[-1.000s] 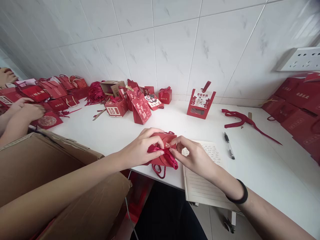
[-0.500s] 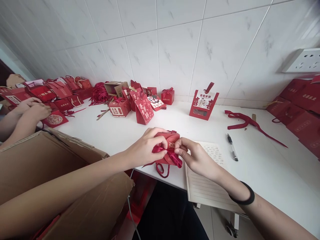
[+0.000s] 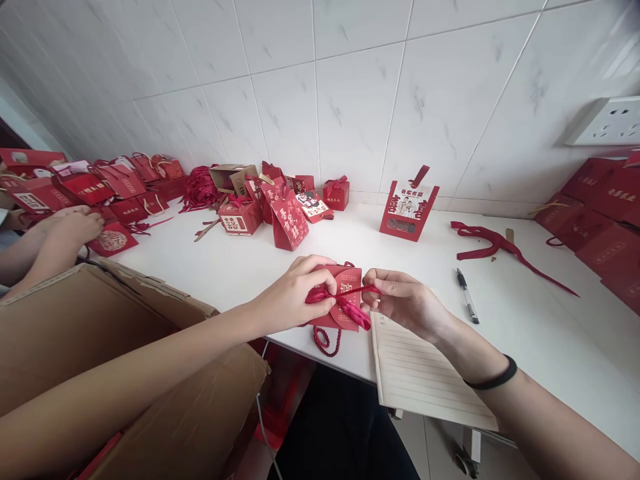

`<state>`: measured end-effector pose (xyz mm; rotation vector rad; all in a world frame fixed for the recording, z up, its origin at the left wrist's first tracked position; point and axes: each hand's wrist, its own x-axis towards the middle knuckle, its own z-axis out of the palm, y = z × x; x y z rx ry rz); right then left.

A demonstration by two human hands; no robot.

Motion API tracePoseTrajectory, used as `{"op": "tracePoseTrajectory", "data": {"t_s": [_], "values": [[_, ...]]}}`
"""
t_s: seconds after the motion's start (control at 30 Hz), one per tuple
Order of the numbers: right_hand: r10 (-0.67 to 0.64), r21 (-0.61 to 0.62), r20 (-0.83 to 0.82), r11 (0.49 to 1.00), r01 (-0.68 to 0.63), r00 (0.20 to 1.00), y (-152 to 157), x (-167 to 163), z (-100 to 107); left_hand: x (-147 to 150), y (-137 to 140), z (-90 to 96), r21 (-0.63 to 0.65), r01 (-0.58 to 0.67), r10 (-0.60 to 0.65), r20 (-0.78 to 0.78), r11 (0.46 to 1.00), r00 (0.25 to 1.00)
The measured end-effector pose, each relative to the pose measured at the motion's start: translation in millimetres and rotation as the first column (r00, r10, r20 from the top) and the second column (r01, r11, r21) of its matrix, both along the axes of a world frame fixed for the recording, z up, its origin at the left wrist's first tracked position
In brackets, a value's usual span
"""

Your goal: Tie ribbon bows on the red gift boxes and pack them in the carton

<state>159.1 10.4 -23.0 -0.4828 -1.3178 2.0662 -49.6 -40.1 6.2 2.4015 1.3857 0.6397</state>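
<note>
A red gift box (image 3: 351,280) with gold characters lies near the front edge of the white table, a twisted red cord handle (image 3: 327,342) hanging toward me. Across its front runs a shiny red ribbon (image 3: 356,312) with a gathered loop. My left hand (image 3: 303,293) rests over the box's left side, thumb and fingers pinching the ribbon at the middle. To the right of the box, my right hand (image 3: 395,293) grips a ribbon strand between thumb and fingers, and that strand is stretched taut between both hands.
An open cardboard box (image 3: 150,293) stands at the left. A lined notebook (image 3: 425,373) lies by my right forearm, with a pen (image 3: 467,297) and loose ribbon (image 3: 493,243) beyond. Red boxes (image 3: 240,217) line the wall. At far left are another person's hands (image 3: 75,227).
My right hand has moved right, away from the bow, drawing a ribbon strand out straight. My left hand keeps its pinch on the ribbon.
</note>
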Motion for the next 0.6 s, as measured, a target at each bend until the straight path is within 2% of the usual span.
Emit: {"op": "tracePoseTrajectory", "data": {"t_s": [0.07, 0.1, 0.17, 0.2, 0.27, 0.3, 0.37, 0.43, 0.5, 0.6], "values": [[-0.024, -0.026, -0.003, 0.999, 0.023, 1.000, 2.5, 2.4, 1.1, -1.3, 0.7, 0.3, -0.020, -0.021, 0.021, 0.010, 1.000, 1.000], [-0.055, 0.007, 0.018, 0.998, 0.055, 0.998, 3.7, 4.1, 1.4, -2.1, 1.0, 0.6, -0.032, -0.035, 0.035, 0.018, 0.999, 0.999], [-0.128, 0.188, 0.155, 0.977, 0.098, 0.980, 5.3, 7.9, 1.1, -3.7, 1.4, 1.5, -0.061, -0.060, 0.062, 0.037, 0.996, 0.997], [-0.155, 0.307, 0.254, 0.949, 0.073, 0.955, 5.5, 9.5, 0.8, -4.5, 1.4, 2.2, -0.077, -0.064, 0.068, 0.048, 0.995, 0.997], [-0.188, 0.482, 0.447, 0.874, -0.059, 0.875, 4.2, 11.3, -0.2, -5.7, 1.0, 3.4, -0.113, -0.057, 0.066, 0.080, 0.992, 0.995], [-0.184, 0.518, 0.517, 0.844, -0.134, 0.836, 2.9, 11.4, -0.7, -6.3, 0.6, 3.7, -0.139, -0.052, 0.067, 0.107, 0.989, 0.992], [-0.146, 0.530, 0.571, 0.817, -0.227, 0.808, -0.2, 10.2, -1.3, -7.9, 0.1, 3.0, -0.201, -0.058, 0.092, 0.162, 0.978, 0.983], [-0.098, 0.522, 0.556, 0.814, -0.255, 0.825, -2.4, 8.6, -1.5, -10.4, 0.5, 0.7, -0.239, -0.080, 0.130, 0.204, 0.968, 0.970], [-0.070, 0.514, 0.526, 0.820, -0.251, 0.848, -3.0, 8.0, -1.5, -13.7, 2.3, -2.1, -0.244, -0.100, 0.158, 0.231, 0.965, 0.960], [-0.105, 0.517, 0.502, 0.832, -0.200, 0.859, -0.8, 8.8, -1.2, -18.6, 7.1, -4.6, -0.275, -0.146, 0.213, 0.231, 0.950, 0.949]]}}
